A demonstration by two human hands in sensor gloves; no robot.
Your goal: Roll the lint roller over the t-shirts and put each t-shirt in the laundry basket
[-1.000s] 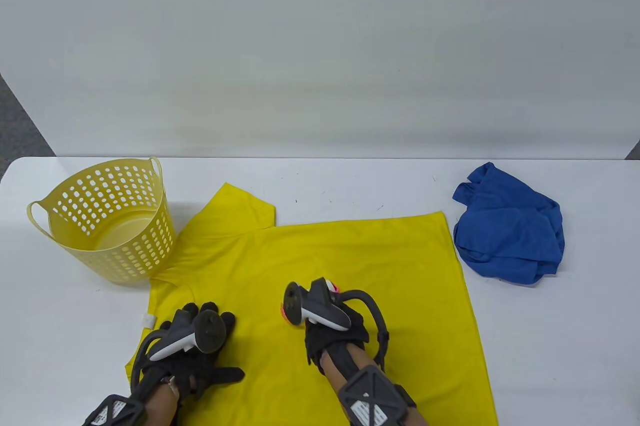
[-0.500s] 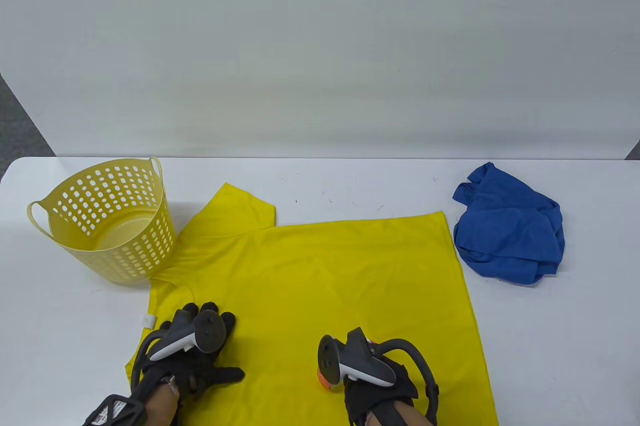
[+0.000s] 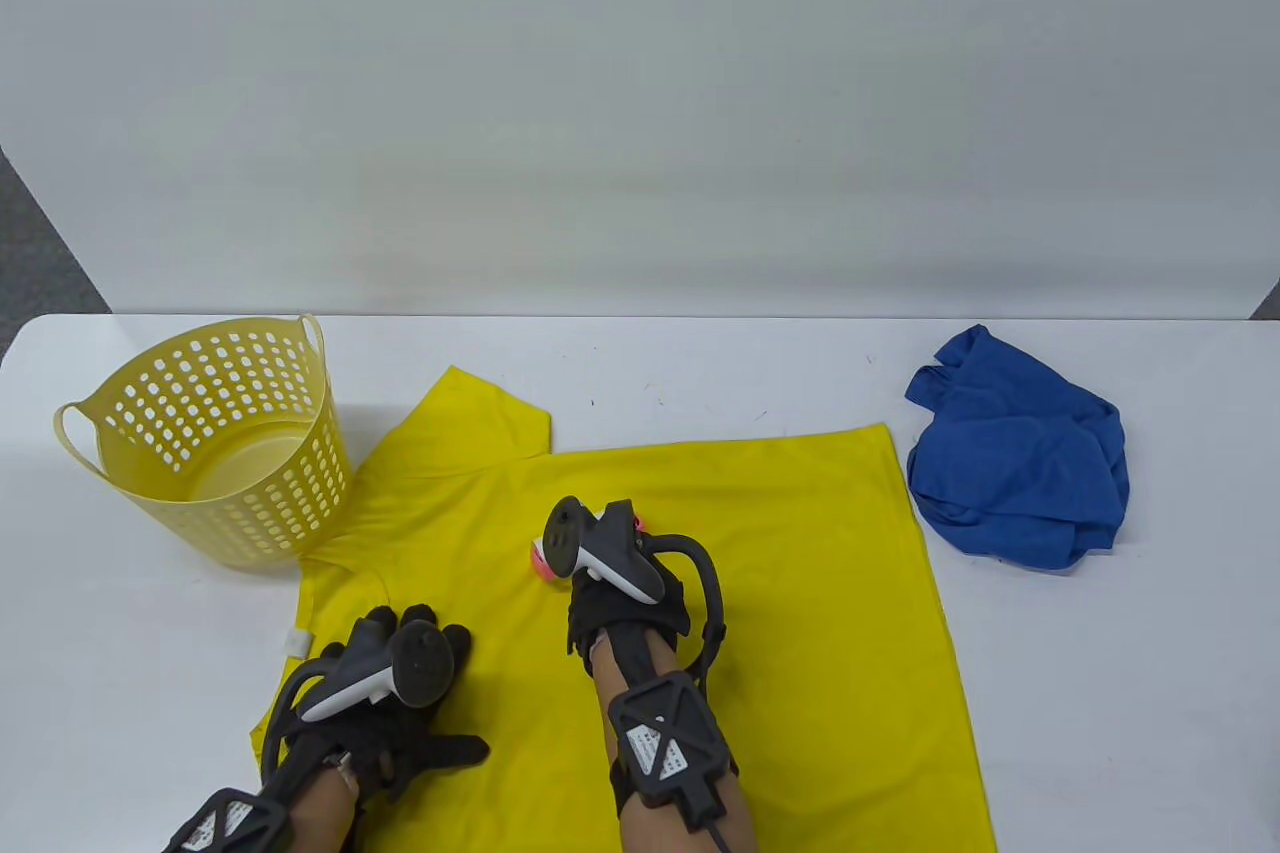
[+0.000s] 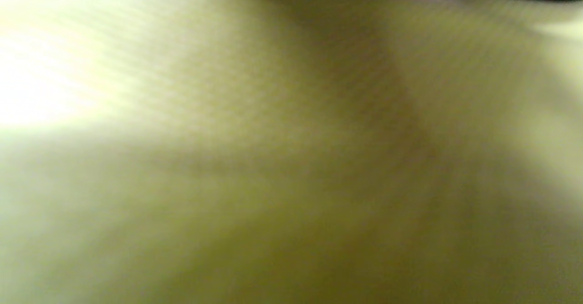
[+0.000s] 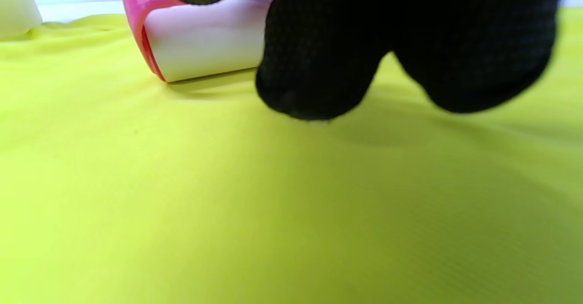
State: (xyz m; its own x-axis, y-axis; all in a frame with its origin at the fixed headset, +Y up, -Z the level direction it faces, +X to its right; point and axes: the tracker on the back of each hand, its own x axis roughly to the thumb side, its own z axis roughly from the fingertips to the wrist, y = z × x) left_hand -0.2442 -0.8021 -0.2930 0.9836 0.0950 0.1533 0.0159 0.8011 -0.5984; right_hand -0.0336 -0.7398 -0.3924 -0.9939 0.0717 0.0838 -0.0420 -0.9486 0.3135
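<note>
Two t-shirts are lying on a white table (image 3: 1150, 673), and neither one is sitting in the laundry basket yet. The yellow t-shirt (image 3: 720, 513) is spreading flat across the near middle of the table, one sleeve reaching toward the far left. The blue t-shirt (image 3: 1015, 453) is sitting crumpled at the far right, well apart from both hands. The pale yellow perforated laundry basket (image 3: 215, 448) is standing upright at the far left, just beside the yellow shirt's sleeve, and it is looking empty inside.

The left hand (image 3: 400, 683) is resting on the near left part of the yellow shirt with fingers spread and flat, apparently pinning the cloth down. Its wrist view is showing only blurred yellow fabric.

The right hand (image 3: 625, 598) is gripping the lint roller (image 3: 545, 560), with gloved fingers (image 5: 319, 58) curling around its handle. In the right wrist view, the roller's white drum in its pink frame (image 5: 205, 35) is sitting on the yellow fabric, near the middle of the shirt.

As a judgement, the task is looking early: the rolling of the first shirt is under way, and how much of its surface is already covered cannot be told. Left to do, it seems, are finishing this shirt, placing it in the basket, then spreading, rolling and placing the blue one.
</note>
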